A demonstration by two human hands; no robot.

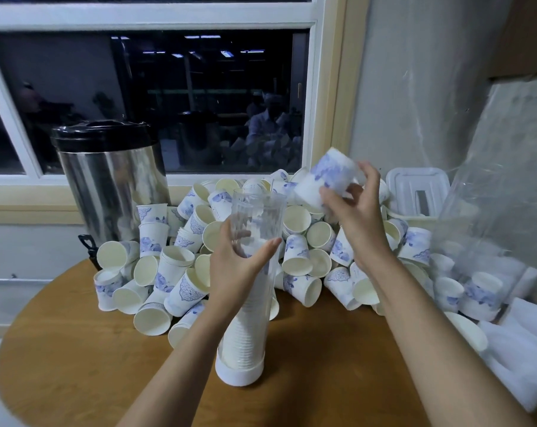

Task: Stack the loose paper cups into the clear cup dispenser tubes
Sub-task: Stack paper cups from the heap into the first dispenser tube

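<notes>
A clear dispenser tube (256, 217) stands upright on a white base (239, 372) on the round wooden table (76, 349). White cups are stacked inside its lower part. My left hand (236, 266) grips the tube around its middle. My right hand (351, 208) holds a white paper cup with blue print (327, 180), tilted with its mouth down-left, just right of the tube's open top. A heap of loose paper cups (298, 241) lies behind the tube.
A steel urn with a black lid (110, 177) stands at the back left by the window. A white lidded box (418, 189) and clear plastic wrapping (482, 229) lie at the right, with white packing (519, 349) near the table's right edge.
</notes>
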